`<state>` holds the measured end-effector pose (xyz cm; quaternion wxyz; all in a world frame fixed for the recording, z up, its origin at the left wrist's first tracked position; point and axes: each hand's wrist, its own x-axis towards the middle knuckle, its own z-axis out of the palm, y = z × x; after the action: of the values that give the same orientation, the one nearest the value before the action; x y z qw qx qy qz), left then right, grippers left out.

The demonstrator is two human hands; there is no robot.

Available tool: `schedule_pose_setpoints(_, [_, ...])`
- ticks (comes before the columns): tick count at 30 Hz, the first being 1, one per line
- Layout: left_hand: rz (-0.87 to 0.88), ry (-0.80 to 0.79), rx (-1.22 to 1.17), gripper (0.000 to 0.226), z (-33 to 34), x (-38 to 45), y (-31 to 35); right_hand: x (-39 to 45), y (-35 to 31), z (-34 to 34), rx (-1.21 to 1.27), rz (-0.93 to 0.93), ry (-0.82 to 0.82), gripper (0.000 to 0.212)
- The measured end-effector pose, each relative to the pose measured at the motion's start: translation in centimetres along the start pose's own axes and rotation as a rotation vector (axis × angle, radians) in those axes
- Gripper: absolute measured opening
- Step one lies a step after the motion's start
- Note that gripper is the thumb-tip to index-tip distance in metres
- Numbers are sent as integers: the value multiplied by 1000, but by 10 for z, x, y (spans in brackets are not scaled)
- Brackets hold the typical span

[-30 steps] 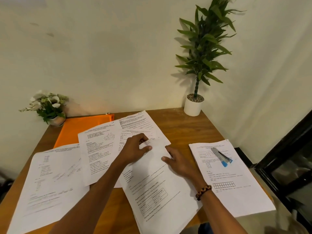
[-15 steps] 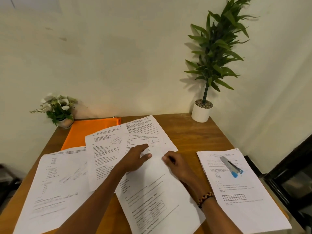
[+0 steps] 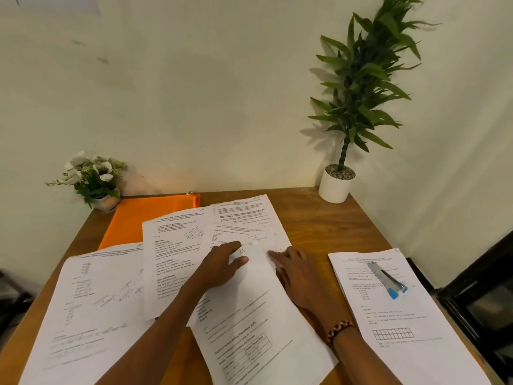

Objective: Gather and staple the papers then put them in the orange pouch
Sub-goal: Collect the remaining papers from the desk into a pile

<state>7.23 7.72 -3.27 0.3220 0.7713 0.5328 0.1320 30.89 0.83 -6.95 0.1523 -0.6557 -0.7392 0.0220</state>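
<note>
Several printed white papers lie spread over the wooden table. My left hand and my right hand both rest flat, fingers apart, on the top edge of the middle sheet. Other sheets lie at the left, behind my left hand, at the back and at the right. A silver and blue stapler lies on the right sheet. The orange pouch lies flat at the back left, partly under papers.
A small pot of white flowers stands at the back left corner. A tall green plant in a white pot stands at the back right corner. The wall runs close behind the table. A dark frame is at the right.
The view has tilted slightly upward and the scene sits lower in frame. My left fingers have flattened on the middle sheet; both hands stay on its top edge.
</note>
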Motion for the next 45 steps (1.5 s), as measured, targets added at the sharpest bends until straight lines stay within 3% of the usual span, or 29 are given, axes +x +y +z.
schedule_pose_setpoints(6, [33,-87,68,60,2,5,5,-5,3,-1,100,-57,76,30])
schedule_pose_setpoints(12, [84,-118,92,61,7,14,8,-26,6,2,359,-68,5,27])
schedule_pose_setpoints(19, [216,-145,10,41,14,21,9,-51,2,-15,557,-2,18,23])
schedule_pose_setpoints(21, [233,-106,-22,18,19,21,4,-44,6,-20,564,32,41,23])
schedule_pose_setpoints(27, [312,-96,-85,33,22,18,-3,-19,15,-20,283,-14,54,28])
schedule_pose_setpoints(33, [390,-156,-145,44,13,18,-1,-53,8,-10,422,-16,55,29])
schedule_pose_setpoints(41, [398,-308,-461,19,14,8,-16,-80,2,-6,504,-1,64,26])
schedule_pose_setpoints(45, [384,-287,-484,26,17,5,-18,-72,-1,-13,582,108,83,20])
